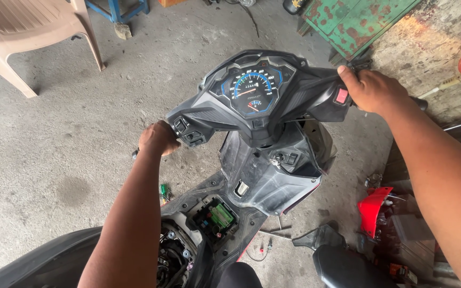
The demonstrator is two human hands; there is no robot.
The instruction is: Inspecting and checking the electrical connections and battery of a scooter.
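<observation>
Rough grey concrete floor (54, 154) spreads under us, stained and dusty, and on it stands a partly stripped scooter (252, 176) that we straddle from the seat end.

Our left hand (157, 138) is clenched round the left handlebar grip, the fingers wrapped over it beside the black switch cluster (188, 130). Our right hand (372, 89) is closed over the right grip, next to the red switch (341, 96) on the housing, with the brake lever's tip showing beyond the wrist. Both hands hold firm, neither is loose.

By our judgement we are steadying or steering the handlebar, and any next move calls for an even grip on both sides so the front end does not swing.

Between the hands sits the instrument panel (252, 88), its blue-ringed dial facing us. Below it the inner front cover (273, 176) is bare, and the floorboard is open, showing a green battery (221, 215) in its well with wiring beside it.

Further out, a red body panel (373, 205) and loose parts lie to the right, a beige plastic chair (22, 32) stands at upper left, and a rusty green metal sheet (358, 21) leans at upper right.
</observation>
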